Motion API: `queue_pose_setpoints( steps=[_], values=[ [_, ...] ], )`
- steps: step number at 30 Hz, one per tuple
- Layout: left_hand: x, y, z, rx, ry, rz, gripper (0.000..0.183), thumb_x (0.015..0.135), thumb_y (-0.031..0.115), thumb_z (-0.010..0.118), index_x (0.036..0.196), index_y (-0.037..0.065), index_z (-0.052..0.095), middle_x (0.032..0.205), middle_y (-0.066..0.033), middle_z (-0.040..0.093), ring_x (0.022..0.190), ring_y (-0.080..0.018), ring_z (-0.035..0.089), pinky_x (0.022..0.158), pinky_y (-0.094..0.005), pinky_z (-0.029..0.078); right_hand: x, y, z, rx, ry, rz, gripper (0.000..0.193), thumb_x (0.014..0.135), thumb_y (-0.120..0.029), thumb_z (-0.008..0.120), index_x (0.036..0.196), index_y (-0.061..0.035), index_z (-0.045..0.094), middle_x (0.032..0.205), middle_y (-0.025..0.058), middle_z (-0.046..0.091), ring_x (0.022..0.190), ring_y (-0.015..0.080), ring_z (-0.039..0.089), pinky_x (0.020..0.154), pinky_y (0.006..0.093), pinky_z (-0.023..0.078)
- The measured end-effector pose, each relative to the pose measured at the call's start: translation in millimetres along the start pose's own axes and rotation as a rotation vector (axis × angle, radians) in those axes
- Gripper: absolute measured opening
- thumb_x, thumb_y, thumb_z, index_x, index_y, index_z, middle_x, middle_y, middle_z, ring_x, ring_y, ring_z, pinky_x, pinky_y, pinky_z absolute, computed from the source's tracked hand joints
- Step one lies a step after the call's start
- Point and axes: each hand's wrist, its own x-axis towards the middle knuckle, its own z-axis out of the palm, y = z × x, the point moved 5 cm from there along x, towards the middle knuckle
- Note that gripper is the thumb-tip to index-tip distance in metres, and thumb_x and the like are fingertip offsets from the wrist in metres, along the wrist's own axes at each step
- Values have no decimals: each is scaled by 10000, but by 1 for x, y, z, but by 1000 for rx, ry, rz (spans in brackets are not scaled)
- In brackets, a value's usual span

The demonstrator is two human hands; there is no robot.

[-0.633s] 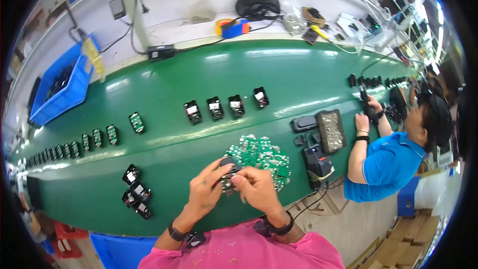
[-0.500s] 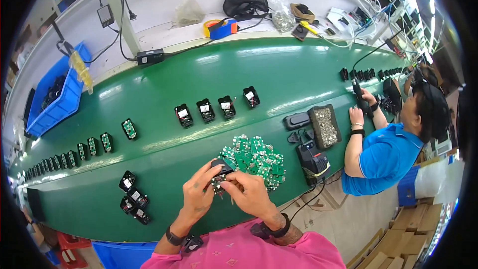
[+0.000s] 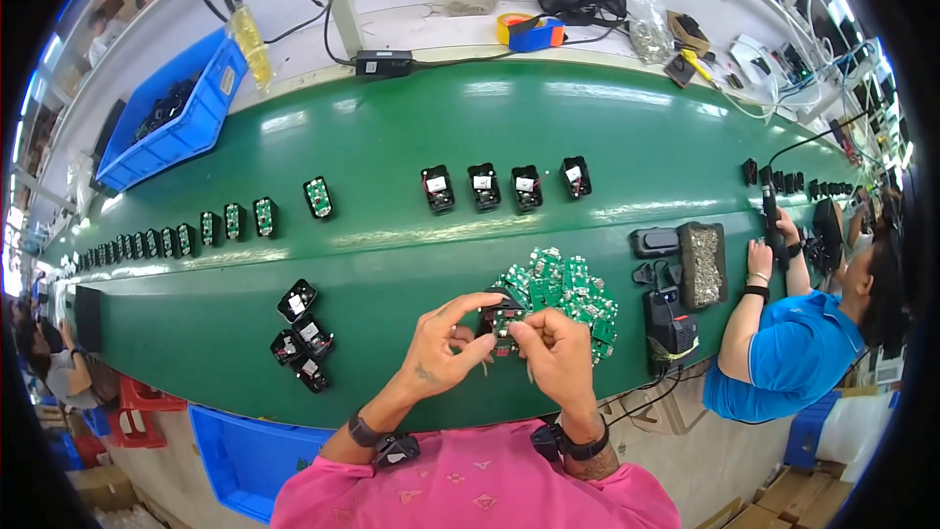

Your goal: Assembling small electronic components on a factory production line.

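In front of me, my left hand (image 3: 443,351) grips a small black plastic housing (image 3: 495,300), its index finger along the top and its thumb at the lower side. My right hand (image 3: 558,351) closes on the near edge of the green circuit board (image 3: 505,317) that sits at the housing's open face. Fingertips hide part of the board, so how deep it sits I cannot tell. Just beyond my hands lies a heap of loose green circuit boards (image 3: 573,289). Several open black housings (image 3: 313,335) with white labels and wires are clustered to my left.
Four-sided housings with white labels (image 3: 483,186) stand in a row farther back. Leftward runs a line of housings with green boards (image 3: 234,221). A tray of small metal parts (image 3: 702,264) and a black device (image 3: 672,323) lie right, near a co-worker (image 3: 788,343) holding an electric screwdriver (image 3: 772,225).
My view has turned left, so the bench appears shifted right. The housing stays in both hands; my left thumb now lies lower, beside the board, and the board faces me more.
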Motion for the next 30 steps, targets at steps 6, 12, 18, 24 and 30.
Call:
queue_pose_setpoints(
  steps=[6,12,18,24,30],
  values=[
    [2,-8,5,-26,94,-92,343,971,38,564,1307,-9,516,1111,-170,657,648,-178,696,515,-250,572,5,2,11,-161,65,-151,161,933,-78,651,1048,33,626,709,52,644,588,62,570,508,233,438],
    [6,-12,5,-134,122,-140,338,993,68,537,1320,-6,489,1070,-173,670,596,-167,680,475,-245,550,7,-4,22,-140,-9,-287,352,972,-68,558,1318,-9,538,838,113,652,691,151,636,617,305,515],
    [10,-9,4,-2,108,-109,327,990,49,523,1313,9,494,1060,-172,681,556,-158,670,452,-247,540,12,-1,22,-157,-19,-297,347,984,-88,531,1323,-12,530,866,136,665,704,198,650,626,331,528],
    [10,-12,3,16,158,-81,283,989,57,533,1267,1,533,1034,-173,693,552,-139,660,467,-265,533,13,4,34,-78,-29,-235,340,994,-82,525,1326,-13,506,906,112,656,748,159,636,658,301,533],
    [7,-14,-7,174,235,78,273,982,48,548,1251,3,543,990,-148,692,562,-146,664,470,-271,534,23,25,54,300,-58,-221,285,1008,-54,517,1292,-24,514,1024,51,607,774,87,576,690,240,508]
  ],
)
